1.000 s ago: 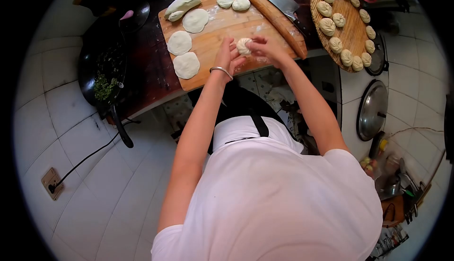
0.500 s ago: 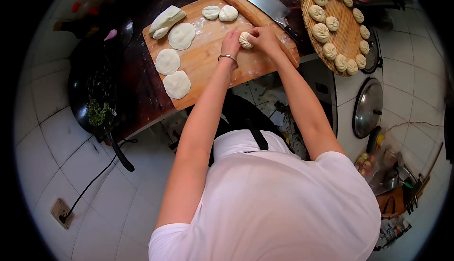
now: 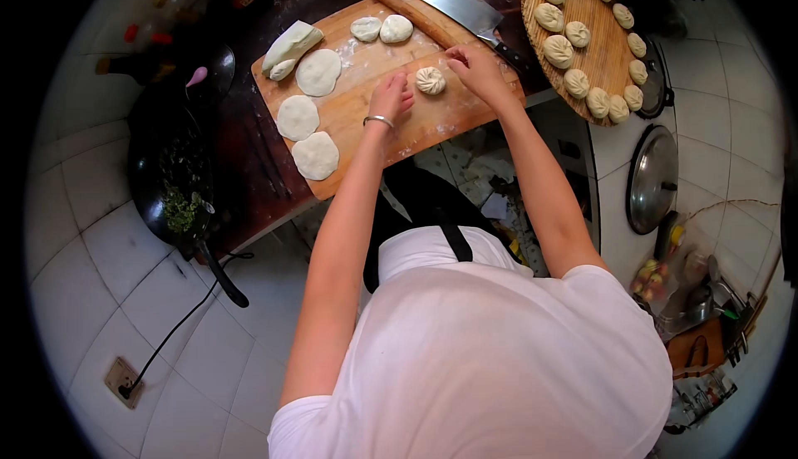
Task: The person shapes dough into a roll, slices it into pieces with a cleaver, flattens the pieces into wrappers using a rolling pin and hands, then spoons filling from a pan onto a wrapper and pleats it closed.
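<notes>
A pleated bun (image 3: 431,81) rests on the wooden board (image 3: 374,60) between my two hands, touched by neither. To its left is my left hand (image 3: 392,96), empty, its fingers loosely bent and open. My right hand (image 3: 474,70), also open and empty, hovers at the bun's upper right, near the rolling pin (image 3: 413,16). Three flat dough rounds (image 3: 318,73) lie along the board's left side, below a thick dough roll (image 3: 293,47). Two small dough pieces (image 3: 396,29) sit near the board's back edge.
A cleaver (image 3: 453,0) lies beyond the rolling pin. At the right, a round woven tray (image 3: 598,52) carries several pleated buns. A dark wok (image 3: 158,176) with chopped greens stands at the left, its handle pointing toward me. Bottles stand at the back left.
The bun, earlier held between both hands, now sits released on the board. My left hand has moved away to the left, my right hand to the upper right. The camera view has shifted.
</notes>
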Available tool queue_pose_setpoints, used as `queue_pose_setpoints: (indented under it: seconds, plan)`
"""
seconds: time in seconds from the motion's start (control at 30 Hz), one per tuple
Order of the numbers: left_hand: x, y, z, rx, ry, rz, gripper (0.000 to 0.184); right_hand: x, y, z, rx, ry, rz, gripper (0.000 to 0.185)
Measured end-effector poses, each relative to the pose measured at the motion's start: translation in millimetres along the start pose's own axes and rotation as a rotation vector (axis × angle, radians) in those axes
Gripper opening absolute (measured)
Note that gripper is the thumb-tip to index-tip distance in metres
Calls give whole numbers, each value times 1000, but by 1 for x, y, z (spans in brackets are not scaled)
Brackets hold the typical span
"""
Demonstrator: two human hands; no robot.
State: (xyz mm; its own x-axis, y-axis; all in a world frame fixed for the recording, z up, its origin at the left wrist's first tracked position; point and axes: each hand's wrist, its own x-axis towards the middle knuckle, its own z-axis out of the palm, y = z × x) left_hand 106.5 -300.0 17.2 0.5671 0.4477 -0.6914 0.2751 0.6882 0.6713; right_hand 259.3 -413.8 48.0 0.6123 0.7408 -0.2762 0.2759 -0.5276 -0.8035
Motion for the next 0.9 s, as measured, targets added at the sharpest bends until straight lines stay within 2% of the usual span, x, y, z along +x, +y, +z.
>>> queue_pose_setpoints:
  seconds: [0.03, 0.07, 0.1, 0.17, 0.2, 0.23, 0.27, 0.3, 0.33, 0.4, 0.43, 0.47, 0.57, 0.6, 0.63, 0.7, 0.73, 0.8, 0.9]
  plan:
    - [-2, -6, -15, -25, 24, 71, 33, -4, 0, -2, -166, 85, -123, 32]
    - [-6, -12, -34, -48, 47, 142, 31, -9, -6, 2, -325, 9, -154, 37]
    - [-15, -16, -53, -39, 123, 258, 28, -15, -7, 10, -319, 20, -155, 37]
    - [-34, -25, -101, -47, 253, 427, 22, -23, -5, 32, -510, 28, -525, 33]
    - [-45, -30, -125, 96, 418, 524, 22, -22, -8, 38, -538, -79, -477, 29]
    - [-57, -37, -150, 241, 563, 530, 22, -19, -9, 39, -576, -171, -418, 25]
    - [-63, -45, -173, 440, 684, 645, 23, -16, -4, 44, -644, -130, -448, 23]
    - [-69, -51, -188, 286, 713, 546, 27, -15, 5, 51, -720, -91, -470, 21]
    - [-72, -57, -202, 301, 785, 482, 31, -17, 8, 56, -686, -87, -453, 21]
    - [-71, -66, -219, 329, 787, 395, 46, -37, 6, 41, -657, -56, -419, 22]
    - [-67, -69, -223, 330, 777, 368, 52, -47, -6, 24, -485, -80, -375, 26]
    - [-66, -67, -218, 330, 757, 381, 52, -54, -21, 3, -311, -108, -339, 30]
    - [-68, -67, -207, 384, 752, 285, 63, -78, -40, -102, -184, 163, -305, 41]
    - [-61, -74, -214, 411, 741, 277, 64, -78, -34, -138, 7, 191, -246, 42]
    - [-55, -79, -220, 438, 733, 269, 65, -78, -22, -170, -208, 340, -221, 42]
    - [-51, -81, -227, 473, 726, 293, 63, -71, 7, -220, -366, 413, -10, 47]
    - [-51, -81, -229, 507, 720, 309, 61, -61, 26, -236, -363, 415, -12, 47]
    - [-54, -76, -227, 572, 759, 315, 56, -43, 65, -249, -475, 362, 189, 54]
    - [-67, -63, -213, 633, 799, 299, 48, -36, 87, -239, -516, 373, 180, 58]
